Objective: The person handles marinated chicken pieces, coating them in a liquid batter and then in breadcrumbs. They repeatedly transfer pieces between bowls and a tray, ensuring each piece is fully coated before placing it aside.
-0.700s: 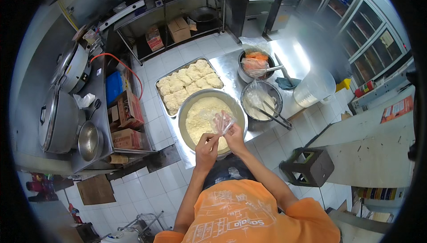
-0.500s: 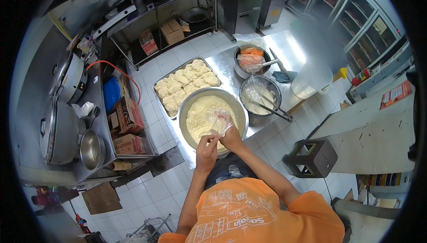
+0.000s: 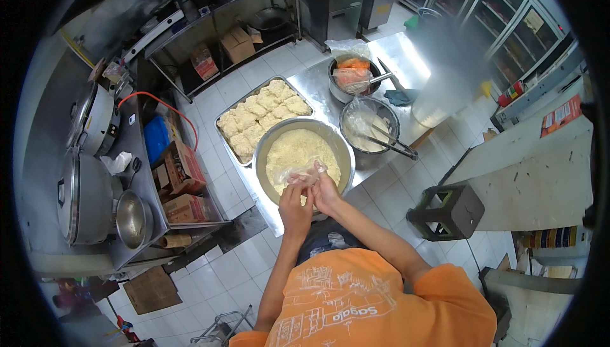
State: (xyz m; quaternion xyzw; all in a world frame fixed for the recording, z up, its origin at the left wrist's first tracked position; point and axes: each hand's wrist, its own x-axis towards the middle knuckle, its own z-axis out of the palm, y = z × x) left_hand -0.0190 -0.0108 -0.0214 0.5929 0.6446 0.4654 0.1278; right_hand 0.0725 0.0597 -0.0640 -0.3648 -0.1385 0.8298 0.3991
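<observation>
My left hand (image 3: 295, 211) is closed with its fingertips pinching a crumpled clear plastic glove (image 3: 297, 173). My right hand (image 3: 326, 193) meets it from the right; its fingers are partly covered by the thin plastic, so their exact pose is hard to make out. Both hands are over the near side of a large round metal bowl (image 3: 347, 147). Pale yellow breading flour (image 3: 298, 145) fills the bottom of this bowl. Touching the bowl's far left side, a metal tray (image 3: 223, 132) carries rows of coated, lumpy pieces (image 3: 265, 109).
Right of the bowl stands a dark-rimmed pot (image 3: 399, 132) with white mix, tongs and plastic. Behind it, another pot (image 3: 333, 85) holds bagged orange food. A translucent tub (image 3: 429, 107) stands at the table's right. A dark stool (image 3: 454, 212) is on the floor to the right.
The glove has bunched up toward the right hand's fingertips. My left hand has moved in closer to the right one, which has turned to show more of its palm side.
</observation>
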